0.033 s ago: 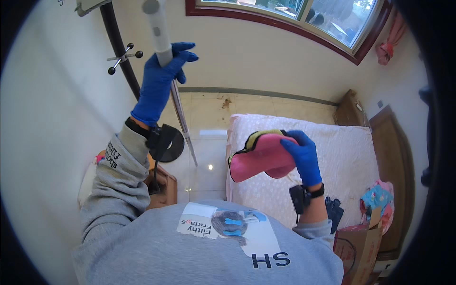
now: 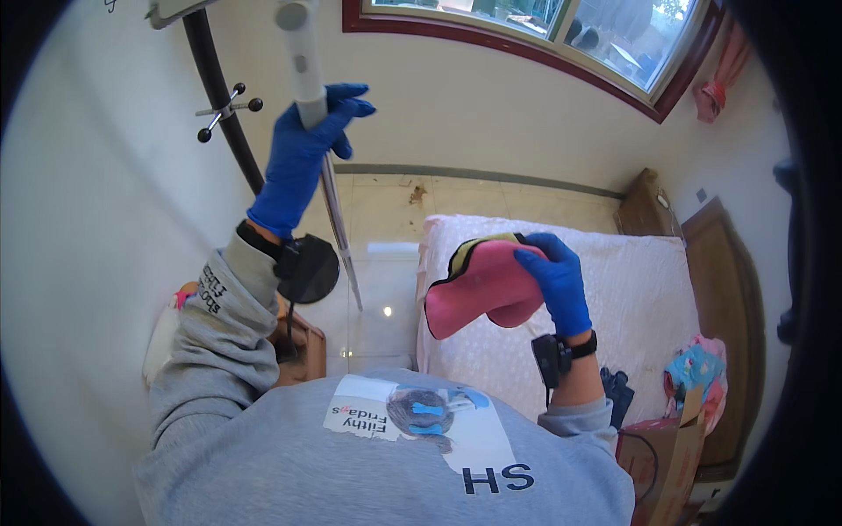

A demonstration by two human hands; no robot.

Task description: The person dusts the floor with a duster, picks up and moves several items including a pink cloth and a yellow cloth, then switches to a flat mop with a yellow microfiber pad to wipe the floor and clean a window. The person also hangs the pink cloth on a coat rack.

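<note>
My left hand (image 2: 303,145), in a blue glove, holds a long pole by its white plastic grip (image 2: 305,66) at the upper left. Some fingers of that hand stick out past the grip. Below it the pole's silver shaft (image 2: 340,219) slants down toward the floor; what is on its lower end, if anything, I cannot make out. My right hand (image 2: 560,280), also gloved in blue, pinches a folded cloth pad (image 2: 482,289), pink on one face and yellow-green on the other, with dark edging. The pad hangs in the air above the bed, bent over on itself.
A bed with a pale pink patterned sheet (image 2: 623,263) fills the right middle. Beside the left wall stands a dark coat-stand post (image 2: 215,96) with knobs. A cardboard box (image 2: 671,456) and bundled clothes (image 2: 697,373) are at the lower right. Brown debris (image 2: 418,193) lies on the tiles.
My left hand and the pole's grip have shifted slightly right and down. The pad in my right hand has tilted a little, and that hand has moved slightly left.
</note>
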